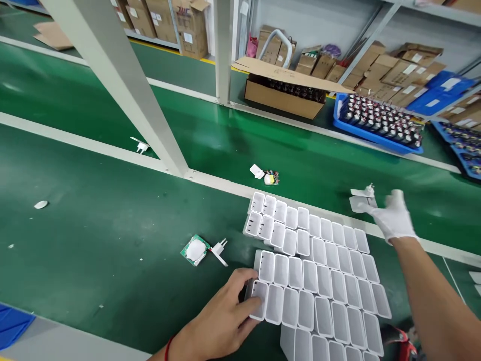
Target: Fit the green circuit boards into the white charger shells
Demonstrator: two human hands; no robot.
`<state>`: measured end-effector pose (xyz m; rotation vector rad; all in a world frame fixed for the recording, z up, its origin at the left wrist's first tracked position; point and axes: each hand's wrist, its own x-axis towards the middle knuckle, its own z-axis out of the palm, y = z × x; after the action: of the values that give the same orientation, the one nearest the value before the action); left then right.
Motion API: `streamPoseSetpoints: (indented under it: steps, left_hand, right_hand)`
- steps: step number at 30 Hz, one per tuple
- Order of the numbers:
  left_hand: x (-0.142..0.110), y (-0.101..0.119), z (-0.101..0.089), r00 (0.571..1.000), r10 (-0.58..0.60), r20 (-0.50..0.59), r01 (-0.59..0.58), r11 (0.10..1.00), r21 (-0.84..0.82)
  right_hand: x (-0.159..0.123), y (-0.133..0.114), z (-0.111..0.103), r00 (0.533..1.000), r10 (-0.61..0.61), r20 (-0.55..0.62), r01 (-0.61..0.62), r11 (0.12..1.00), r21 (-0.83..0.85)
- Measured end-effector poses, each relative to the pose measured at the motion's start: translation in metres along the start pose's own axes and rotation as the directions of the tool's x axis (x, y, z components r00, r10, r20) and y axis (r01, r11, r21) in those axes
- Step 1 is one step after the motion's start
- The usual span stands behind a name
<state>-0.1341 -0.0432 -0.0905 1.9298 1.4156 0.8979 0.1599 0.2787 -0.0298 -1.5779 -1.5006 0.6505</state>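
Note:
Several rows of white plastic charger housings lie packed side by side on the green bench. My bare left hand grips the near-left housing of the block between thumb and fingers. My right hand, in a white glove, is stretched out to the far right and pinches a white plug part with metal pins, held over the white strip at the bench edge.
A green circuit board with a white disc and a loose plug piece lie left of the housings. More small parts sit on the green belt beyond. A cardboard box and blue trays of components stand farther back; a slanted grey post crosses the left.

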Motion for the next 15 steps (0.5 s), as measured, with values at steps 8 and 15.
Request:
streamPoseSetpoints:
  steps: [8,15]
  left_hand:
    - [-0.008,0.010,-0.019,0.995,-0.084,0.058,0.093,0.980,-0.177]
    - [-0.017,0.016,-0.038,0.937,-0.229,-0.262,0.086,0.882,-0.464]
  right_hand:
    - [-0.013,-0.066,0.109,0.760,-0.258,0.597,0.489,0.832,-0.263]
    - [-0.005,-0.080,0.163,0.613,-0.075,0.787,0.492,0.815,-0.306]
